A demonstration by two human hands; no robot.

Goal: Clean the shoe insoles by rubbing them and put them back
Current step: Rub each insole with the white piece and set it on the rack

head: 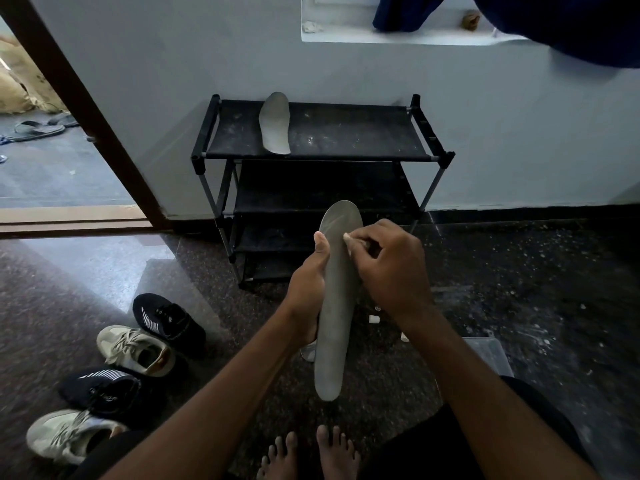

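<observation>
A long grey insole stands nearly upright in front of me. My left hand grips its left edge, thumb on the front face. My right hand presses against its upper right side, fingers curled on a small pale piece that I cannot identify. A second grey insole lies on the top shelf of the black shoe rack. On the floor at the left sit two dark sneakers and two pale sneakers.
The rack stands against a light wall. An open doorway with a brown frame is at the left, with sandals beyond it. A clear plastic box and small white bits lie on the dark speckled floor at the right. My bare feet are below.
</observation>
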